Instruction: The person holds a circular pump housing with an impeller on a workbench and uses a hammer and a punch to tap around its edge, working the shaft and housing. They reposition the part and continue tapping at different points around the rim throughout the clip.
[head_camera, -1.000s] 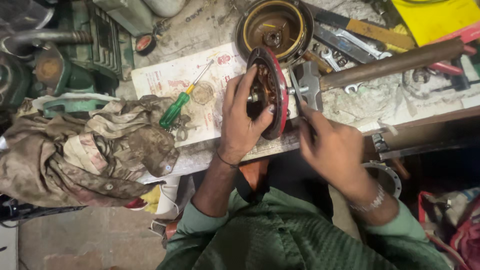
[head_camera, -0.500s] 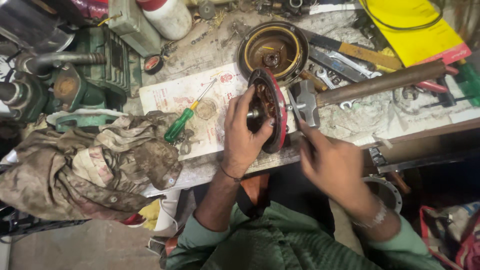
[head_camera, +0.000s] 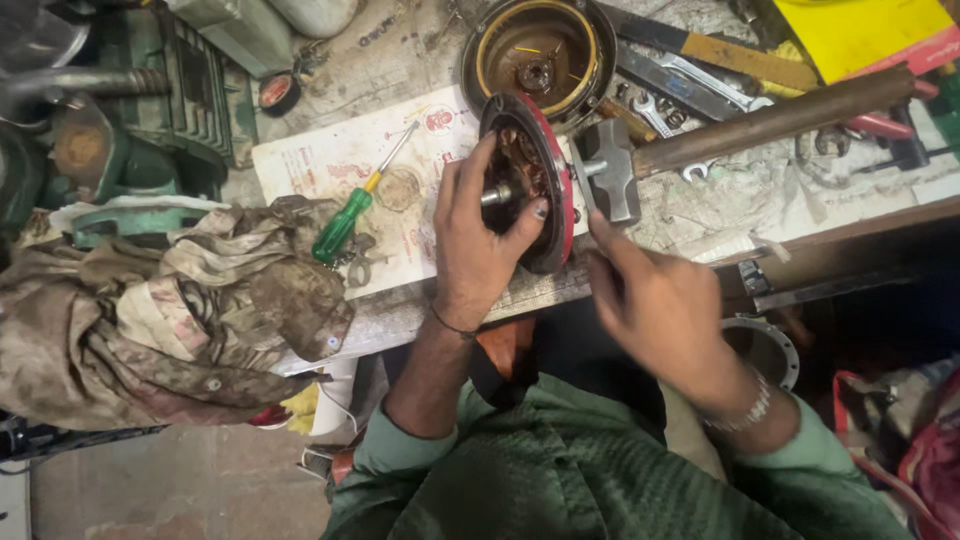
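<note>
I look down on a workbench (head_camera: 400, 60) with a worn, grey, stained top; its front edge (head_camera: 840, 225) is a strip of brown wood. A printed paper sheet (head_camera: 330, 165) lies flat on the top. A green machine (head_camera: 150, 95) occupies the far left of the bench, with a crumpled, dirty cloth (head_camera: 150, 310) just in front of it. Below the bench edge I see a bare, brownish floor (head_camera: 170, 485). Light is even and soft, without hard shadows.
</note>
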